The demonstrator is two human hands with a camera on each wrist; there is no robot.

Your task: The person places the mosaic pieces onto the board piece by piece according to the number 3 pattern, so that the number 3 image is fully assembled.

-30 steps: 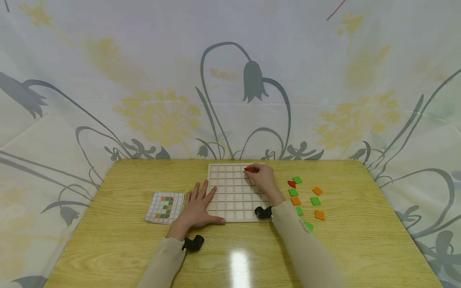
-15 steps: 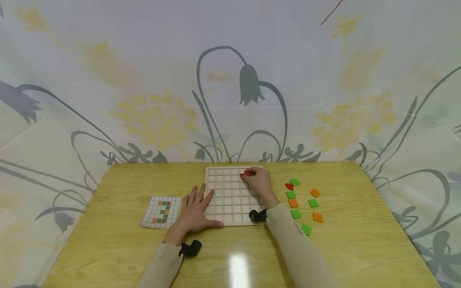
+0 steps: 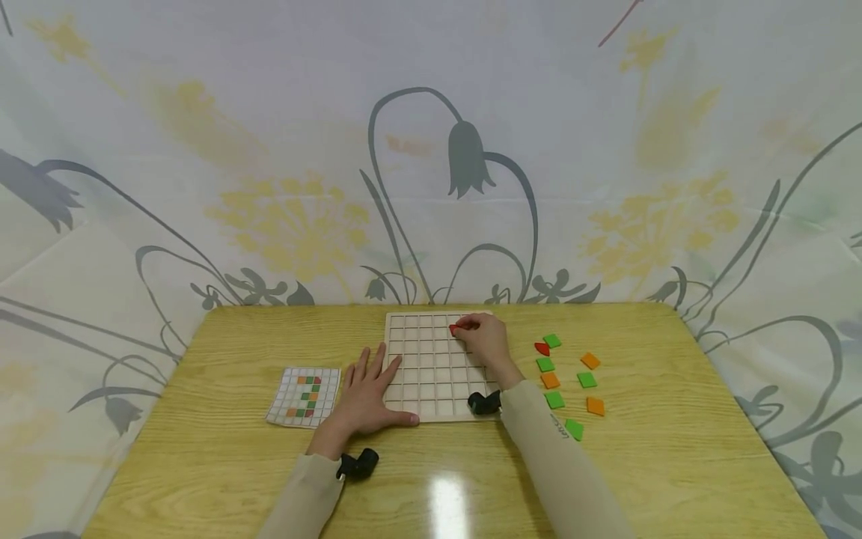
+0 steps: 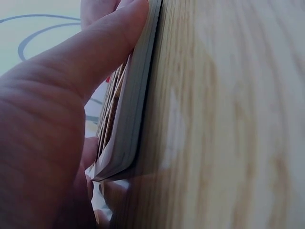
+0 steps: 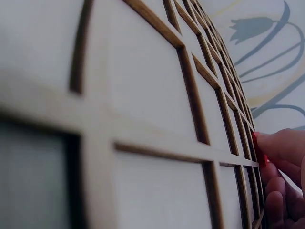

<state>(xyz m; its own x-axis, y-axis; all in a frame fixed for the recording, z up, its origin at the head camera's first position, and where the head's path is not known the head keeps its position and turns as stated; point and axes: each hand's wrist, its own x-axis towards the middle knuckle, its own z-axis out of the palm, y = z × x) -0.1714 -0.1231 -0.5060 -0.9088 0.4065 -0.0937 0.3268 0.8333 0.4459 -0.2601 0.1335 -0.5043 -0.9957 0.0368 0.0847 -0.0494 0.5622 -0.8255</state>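
A pale wooden grid board (image 3: 427, 372) with square cells lies on the table. My right hand (image 3: 486, 340) pinches a small red tile (image 3: 454, 329) between thumb and fingertips over the board's upper right cells. In the right wrist view the red tile (image 5: 259, 149) meets the grid's far part, its lower side partly hidden by the fingers. With fingers spread, my left hand (image 3: 364, 397) rests at the board's left side, its thumb along the near edge. The left wrist view shows that thumb (image 4: 105, 45) lying over the board's rim (image 4: 128, 119).
Right of the board lie several loose tiles: green ones (image 3: 587, 379), orange ones (image 3: 595, 406) and a red one (image 3: 542, 349). A paper pattern card (image 3: 304, 395) with a coloured grid is left of the left hand. A patterned cloth (image 3: 303, 150) hangs behind the table (image 3: 222, 464).
The right hand, with the red tile, has shifted slightly toward me and left over the board's upper right cells. The left hand keeps its place; the head view has tilted a little.
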